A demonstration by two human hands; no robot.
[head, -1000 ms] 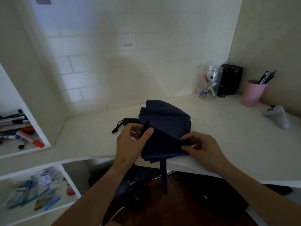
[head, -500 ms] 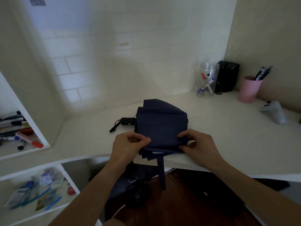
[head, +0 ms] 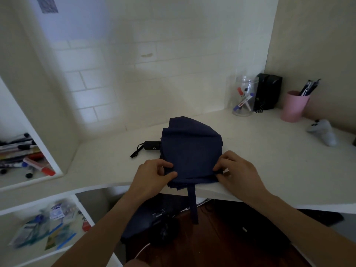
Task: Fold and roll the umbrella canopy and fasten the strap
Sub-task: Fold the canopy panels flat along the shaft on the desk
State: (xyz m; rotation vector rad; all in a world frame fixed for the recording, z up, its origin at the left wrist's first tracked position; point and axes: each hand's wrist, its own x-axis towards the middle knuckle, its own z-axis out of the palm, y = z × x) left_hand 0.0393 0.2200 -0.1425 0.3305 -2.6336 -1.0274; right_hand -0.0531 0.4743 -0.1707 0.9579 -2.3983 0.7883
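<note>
A navy blue umbrella canopy (head: 190, 149) lies flattened in folds on the white desk (head: 269, 162), near the front edge. Its black handle (head: 152, 145) with a wrist loop sticks out to the left. The navy strap (head: 192, 204) hangs down over the desk edge. My left hand (head: 154, 176) pinches the canopy's near left corner. My right hand (head: 237, 172) pinches the near right corner. Both hands press the layered fabric edges together.
A clear jar of markers (head: 243, 97), a black box (head: 267, 93) and a pink pen cup (head: 294, 106) stand at the back right. A white controller (head: 323, 132) lies at the far right. Shelves (head: 28, 164) with pens are on the left.
The left hand has laid the raised fold down flat onto the canopy. Both hands now hold the near corners, slightly closer to the desk edge.
</note>
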